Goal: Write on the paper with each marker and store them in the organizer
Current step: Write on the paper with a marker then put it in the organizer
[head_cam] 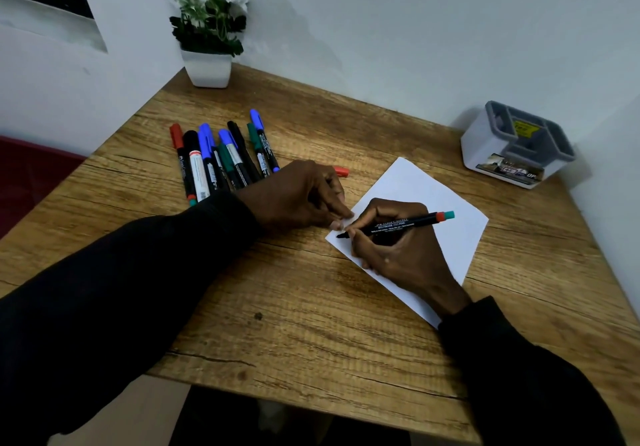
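While capped markers (221,156) lie bunched at worktop (311,324) left, left hand (298,196) pins paper (429,189) edge, fingers curled, red cap (341,171) just beyond it. Right hand (398,248) grip closed on uncapped marker (398,225), tip on paper. Marker likely light, stiff, smooth; hold mid-barrel. Organizer (516,145) far right.

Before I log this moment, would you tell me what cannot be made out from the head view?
- Any writing on the paper: the right hand covers the marker tip area.
- The red cap: mostly hidden behind the left hand.
- Inside of the organizer: compartments shadowed, contents unclear.
- Labels on the marker pile: too small to read.
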